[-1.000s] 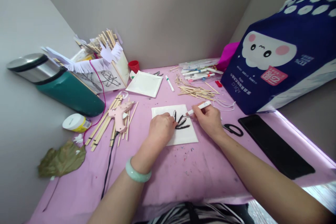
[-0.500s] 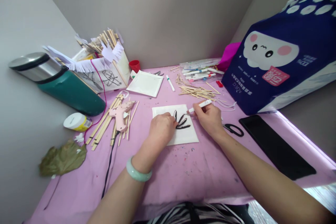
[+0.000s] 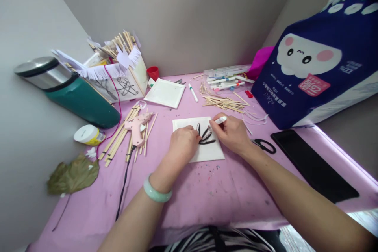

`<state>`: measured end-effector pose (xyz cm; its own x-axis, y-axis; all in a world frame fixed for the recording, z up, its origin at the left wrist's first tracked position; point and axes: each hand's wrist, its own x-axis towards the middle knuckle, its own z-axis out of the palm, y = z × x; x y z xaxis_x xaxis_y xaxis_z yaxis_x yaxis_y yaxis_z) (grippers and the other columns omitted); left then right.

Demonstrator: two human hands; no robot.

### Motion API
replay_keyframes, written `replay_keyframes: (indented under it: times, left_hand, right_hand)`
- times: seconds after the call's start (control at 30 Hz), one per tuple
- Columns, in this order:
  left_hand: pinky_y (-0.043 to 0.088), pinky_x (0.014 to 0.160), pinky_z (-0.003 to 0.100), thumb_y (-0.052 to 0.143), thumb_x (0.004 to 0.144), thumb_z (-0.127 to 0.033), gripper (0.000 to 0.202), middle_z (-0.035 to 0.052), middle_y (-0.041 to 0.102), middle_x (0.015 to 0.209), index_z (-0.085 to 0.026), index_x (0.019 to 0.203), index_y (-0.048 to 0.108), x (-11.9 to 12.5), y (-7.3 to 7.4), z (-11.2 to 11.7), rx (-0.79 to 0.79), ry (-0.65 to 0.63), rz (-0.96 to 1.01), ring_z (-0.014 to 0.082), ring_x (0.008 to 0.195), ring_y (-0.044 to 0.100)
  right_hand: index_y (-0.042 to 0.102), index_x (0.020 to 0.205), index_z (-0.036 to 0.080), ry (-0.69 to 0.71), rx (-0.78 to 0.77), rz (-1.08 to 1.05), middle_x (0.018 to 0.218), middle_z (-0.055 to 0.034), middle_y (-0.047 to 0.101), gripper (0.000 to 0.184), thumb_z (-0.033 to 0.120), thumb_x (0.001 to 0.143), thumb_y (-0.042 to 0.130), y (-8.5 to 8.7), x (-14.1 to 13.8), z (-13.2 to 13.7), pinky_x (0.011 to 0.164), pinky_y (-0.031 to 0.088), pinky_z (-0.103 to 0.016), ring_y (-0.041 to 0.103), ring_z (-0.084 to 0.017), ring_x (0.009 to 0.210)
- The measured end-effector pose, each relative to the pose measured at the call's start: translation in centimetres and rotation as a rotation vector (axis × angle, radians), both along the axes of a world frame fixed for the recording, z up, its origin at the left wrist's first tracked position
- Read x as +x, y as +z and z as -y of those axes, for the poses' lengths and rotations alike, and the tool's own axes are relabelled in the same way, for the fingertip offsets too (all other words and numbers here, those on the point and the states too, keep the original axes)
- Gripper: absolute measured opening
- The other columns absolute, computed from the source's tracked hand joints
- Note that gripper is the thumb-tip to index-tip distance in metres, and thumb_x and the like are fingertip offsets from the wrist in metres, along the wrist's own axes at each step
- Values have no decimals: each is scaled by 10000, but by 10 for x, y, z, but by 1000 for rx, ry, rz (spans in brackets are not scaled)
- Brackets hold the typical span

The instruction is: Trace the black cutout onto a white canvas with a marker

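A white square panel [image 3: 206,153] lies on the pink tablecloth before me, with several dark, narrow leaf-like shapes [image 3: 207,141] fanned out on it. My left hand [image 3: 185,141] rests on the panel's left part, its fingers closed at the inner ends of the dark shapes. Whatever those fingertips pinch, if anything, is hidden. Wrapped round a white marker [image 3: 221,119], my right hand [image 3: 232,132] is at the panel's right edge. The marker's tip end points down toward the upper dark shapes, though the fingers partly cover it.
To the left are a pink glue gun [image 3: 137,128] on wooden sticks, a dry leaf [image 3: 73,175], a green bottle [image 3: 85,100] and a decorated box [image 3: 126,82]. Scissors [image 3: 265,146], a black phone-like slab [image 3: 314,165] and a large blue package [image 3: 301,86] stand or lie right.
My right hand has moved slightly left and closer over the panel, and the marker has shifted left with it. My left hand stays on the panel. The view has shifted slightly.
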<state>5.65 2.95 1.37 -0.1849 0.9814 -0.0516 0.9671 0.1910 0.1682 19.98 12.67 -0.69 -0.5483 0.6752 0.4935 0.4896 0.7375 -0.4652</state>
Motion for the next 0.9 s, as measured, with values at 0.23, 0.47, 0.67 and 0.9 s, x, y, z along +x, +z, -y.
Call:
replay_keyframes:
  times: [0.23, 0.47, 0.67, 0.9]
  left_hand:
    - [396, 629, 302, 475, 897, -284, 264, 48, 664, 834, -192, 842, 716, -3, -3, 1, 39, -19, -2, 203, 751, 626]
    - [387, 630, 305, 437, 897, -253, 283, 61, 649, 814, -190, 842, 707, -7, -10, 4, 65, -58, 7, 201, 734, 609]
    - [392, 652, 306, 459, 872, -211, 254, 64, 657, 843, -184, 879, 711, -9, -10, 4, 61, -52, 44, 207, 765, 610]
    - [380, 644, 293, 472, 872, -206, 255, 42, 658, 853, -211, 832, 723, -9, -7, 4, 55, -55, 70, 182, 751, 605]
  right_hand:
    - [589, 745, 166, 263, 150, 204, 649, -22, 609, 225, 278, 897, 467, 16, -9, -2, 640, 314, -274, 518, -149, 604]
    - [581, 736, 159, 361, 114, 340, 696, -40, 635, 211, 267, 877, 468, 27, -21, 3, 652, 307, -289, 548, -165, 650]
    - [596, 720, 161, 348, -110, 280, 628, -16, 598, 199, 278, 853, 505, 31, -24, 1, 575, 285, -260, 514, -136, 587]
    - [562, 678, 159, 270, -631, -41, 636, -1, 596, 223, 328, 818, 518, 11, -21, -9, 546, 358, -230, 539, -126, 589]
